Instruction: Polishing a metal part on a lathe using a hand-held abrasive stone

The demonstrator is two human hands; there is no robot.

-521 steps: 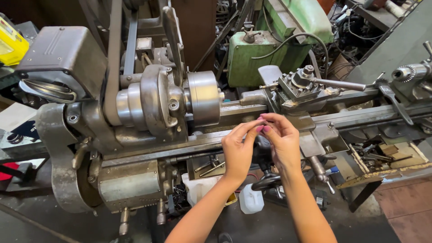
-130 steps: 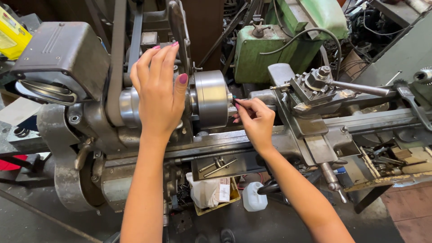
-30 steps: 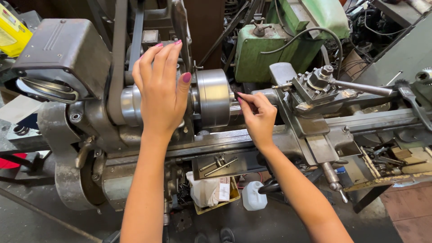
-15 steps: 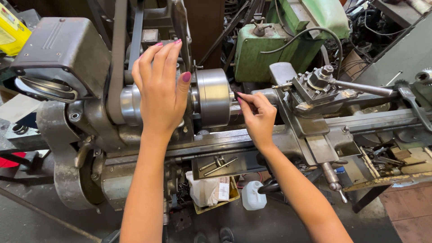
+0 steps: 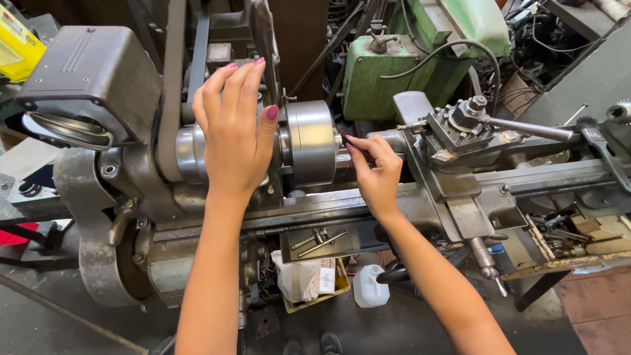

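left hand [image 5: 231, 135]: flat, fingers spread, palm on the lathe spindle pulley [image 5: 190, 152], left of the chuck [image 5: 310, 151]; grips nothing.
right hand [image 5: 374, 174]: fingertips pinched on a small dark key [image 5: 344, 139] at the chuck's right face.
tip: judging by this, hold the pulley dead still and seat the key square before turning.
tool post [image 5: 460, 125]: right of chuck, apart from it.
packages: white bag [image 5: 301, 279] with pale label and white plastic bottle [image 5: 369, 286] under the bed; yellow box [image 5: 20, 46] far left.
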